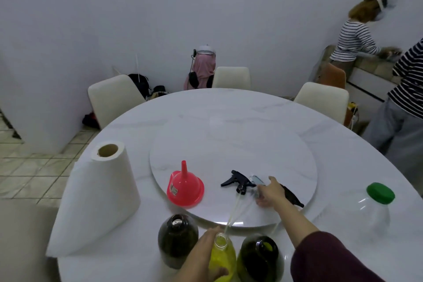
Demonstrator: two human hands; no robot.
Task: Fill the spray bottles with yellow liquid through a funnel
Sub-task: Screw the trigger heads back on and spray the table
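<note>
A clear spray bottle (221, 256) full of yellow liquid stands uncapped at the table's near edge, and my left hand (201, 256) grips its left side. Two dark bottles flank it, one on the left (177, 239) and one on the right (258, 258), both with open mouths. A red funnel (185, 186) sits upside down on the turntable (229, 144). My right hand (271, 192) reaches onto the turntable and closes on a pale spray head (256, 179). A black spray head (239, 181) lies just left of it, its tube running toward the yellow bottle. Another black spray head (294, 198) lies behind my hand.
A tall paper towel roll (98, 199) stands at the left. A clear jug with a green cap (380, 192) is at the right edge of the round white table (343, 167). Cream chairs ring the far side. Two people in striped tops work at a counter, far right.
</note>
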